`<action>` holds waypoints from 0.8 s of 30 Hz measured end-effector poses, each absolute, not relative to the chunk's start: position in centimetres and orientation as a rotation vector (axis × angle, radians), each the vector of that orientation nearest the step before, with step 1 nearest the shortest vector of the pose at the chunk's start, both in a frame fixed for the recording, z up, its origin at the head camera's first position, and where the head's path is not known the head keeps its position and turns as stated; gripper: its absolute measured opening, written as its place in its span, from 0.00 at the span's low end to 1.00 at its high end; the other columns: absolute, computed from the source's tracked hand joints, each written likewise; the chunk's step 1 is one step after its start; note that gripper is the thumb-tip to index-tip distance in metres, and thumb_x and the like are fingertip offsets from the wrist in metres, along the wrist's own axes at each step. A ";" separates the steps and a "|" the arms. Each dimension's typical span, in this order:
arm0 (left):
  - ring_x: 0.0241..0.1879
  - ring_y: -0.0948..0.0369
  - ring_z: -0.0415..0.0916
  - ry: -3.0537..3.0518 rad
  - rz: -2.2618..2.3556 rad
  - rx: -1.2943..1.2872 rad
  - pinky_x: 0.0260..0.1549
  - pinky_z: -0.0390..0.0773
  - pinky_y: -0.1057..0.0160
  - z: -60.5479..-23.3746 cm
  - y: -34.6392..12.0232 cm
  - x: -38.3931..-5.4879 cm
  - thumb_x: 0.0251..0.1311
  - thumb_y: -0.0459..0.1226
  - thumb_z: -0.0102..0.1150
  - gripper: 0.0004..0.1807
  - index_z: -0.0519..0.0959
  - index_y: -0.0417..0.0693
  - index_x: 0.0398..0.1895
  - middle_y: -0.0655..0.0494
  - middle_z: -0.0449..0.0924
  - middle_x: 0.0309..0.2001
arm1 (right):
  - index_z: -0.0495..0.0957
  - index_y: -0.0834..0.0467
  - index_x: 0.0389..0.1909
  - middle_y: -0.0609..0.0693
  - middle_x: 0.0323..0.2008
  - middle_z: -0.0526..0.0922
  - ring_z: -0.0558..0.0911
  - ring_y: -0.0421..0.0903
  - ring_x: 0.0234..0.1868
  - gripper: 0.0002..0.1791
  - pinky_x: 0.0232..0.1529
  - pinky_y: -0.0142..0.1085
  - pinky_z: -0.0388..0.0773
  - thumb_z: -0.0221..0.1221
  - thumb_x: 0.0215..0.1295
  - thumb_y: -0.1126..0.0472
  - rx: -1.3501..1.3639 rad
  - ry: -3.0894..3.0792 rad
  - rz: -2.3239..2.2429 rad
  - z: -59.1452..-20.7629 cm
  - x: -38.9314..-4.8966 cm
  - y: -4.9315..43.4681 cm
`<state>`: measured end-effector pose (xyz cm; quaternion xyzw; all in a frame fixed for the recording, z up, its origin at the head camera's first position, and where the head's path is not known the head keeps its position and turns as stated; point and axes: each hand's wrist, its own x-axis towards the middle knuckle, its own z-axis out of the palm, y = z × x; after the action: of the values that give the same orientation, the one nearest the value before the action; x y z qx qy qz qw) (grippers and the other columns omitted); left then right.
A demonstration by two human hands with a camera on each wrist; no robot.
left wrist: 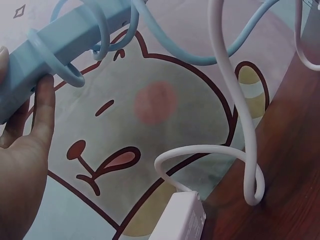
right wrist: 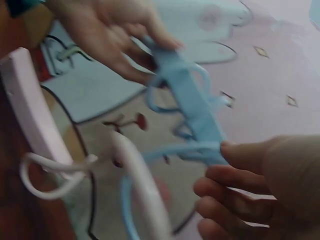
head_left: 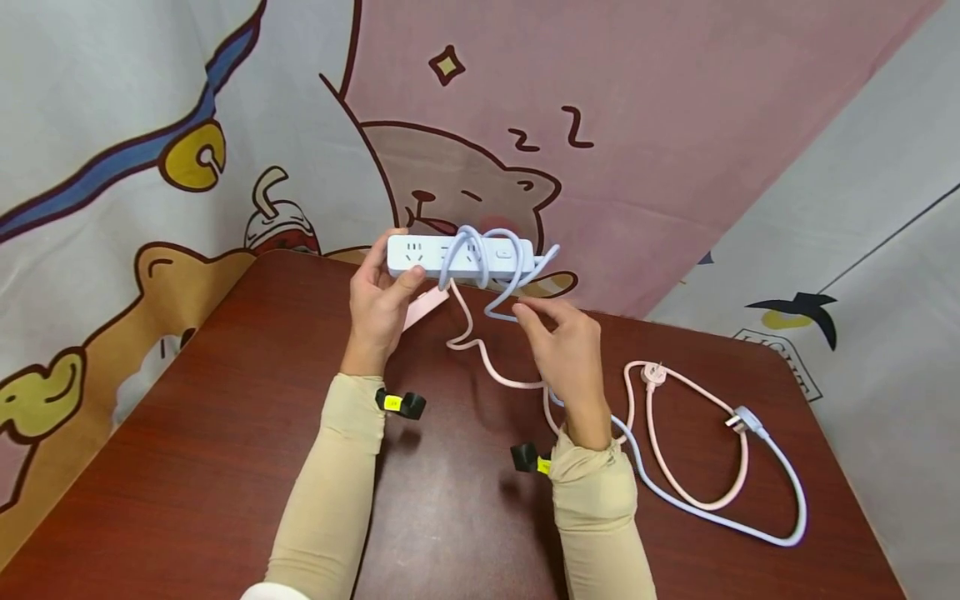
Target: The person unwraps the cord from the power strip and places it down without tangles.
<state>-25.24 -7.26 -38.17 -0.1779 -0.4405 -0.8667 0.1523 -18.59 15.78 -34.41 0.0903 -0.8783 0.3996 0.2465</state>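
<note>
My left hand grips the left end of a white-blue power strip, held up above the table with its sockets facing me. Its pale blue cord is looped round the strip's middle and right part. Below the strip's right end, my right hand pinches that cord between thumb and forefinger; the right wrist view shows the pinched cord. A pink power strip lies low behind my left hand, partly hidden by it in the head view.
The pink strip's cord winds across the dark red table and under my right arm. At the right lie the pink plug and the blue plug, their cords in wide loops. A cartoon-printed cloth hangs behind the table.
</note>
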 end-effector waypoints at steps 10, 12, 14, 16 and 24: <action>0.48 0.65 0.78 -1.277 -2.481 -0.508 0.49 0.84 0.68 -38.1 -7.1 -25.2 0.61 0.22 0.63 0.26 0.75 0.43 0.62 0.56 0.78 0.48 | 0.90 0.57 0.40 0.54 0.37 0.91 0.88 0.52 0.37 0.09 0.37 0.46 0.84 0.70 0.62 0.57 0.185 -2.299 1.090 -35.8 -19.1 12.8; 0.47 0.65 0.78 -1.280 -2.487 -0.501 0.48 0.85 0.68 -38.0 -7.1 -25.1 0.61 0.21 0.61 0.27 0.72 0.38 0.64 0.55 0.78 0.48 | 0.89 0.58 0.38 0.53 0.35 0.90 0.88 0.52 0.36 0.09 0.36 0.47 0.83 0.71 0.61 0.57 0.160 -2.276 1.097 -35.9 -19.1 12.6; 0.47 0.65 0.78 -1.301 -2.484 -0.488 0.47 0.85 0.67 -37.9 -7.0 -25.0 0.61 0.19 0.59 0.28 0.69 0.33 0.66 0.55 0.78 0.47 | 0.88 0.58 0.36 0.54 0.33 0.89 0.88 0.51 0.34 0.08 0.36 0.47 0.82 0.71 0.61 0.57 0.137 -2.265 1.078 -36.0 -19.2 12.5; 0.47 0.65 0.78 -1.339 -2.470 -0.468 0.47 0.86 0.66 -37.8 -7.0 -25.0 0.60 0.18 0.57 0.30 0.67 0.29 0.67 0.56 0.78 0.47 | 0.87 0.58 0.35 0.54 0.32 0.89 0.87 0.50 0.33 0.08 0.36 0.47 0.82 0.71 0.61 0.58 0.126 -2.265 1.047 -36.0 -19.2 12.4; 0.47 0.65 0.78 -1.490 -2.364 -0.401 0.46 0.86 0.67 -37.7 -6.9 -25.0 0.60 0.19 0.60 0.32 0.66 0.29 0.69 0.57 0.77 0.48 | 0.85 0.61 0.33 0.55 0.30 0.87 0.87 0.51 0.30 0.06 0.35 0.43 0.80 0.67 0.59 0.62 0.139 -2.246 1.021 -35.4 -18.9 12.7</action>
<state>-24.95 -6.92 -37.69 -0.1403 -0.5210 -0.8268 0.1589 -18.88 12.66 -35.41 0.0533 -0.8584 0.3901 0.3289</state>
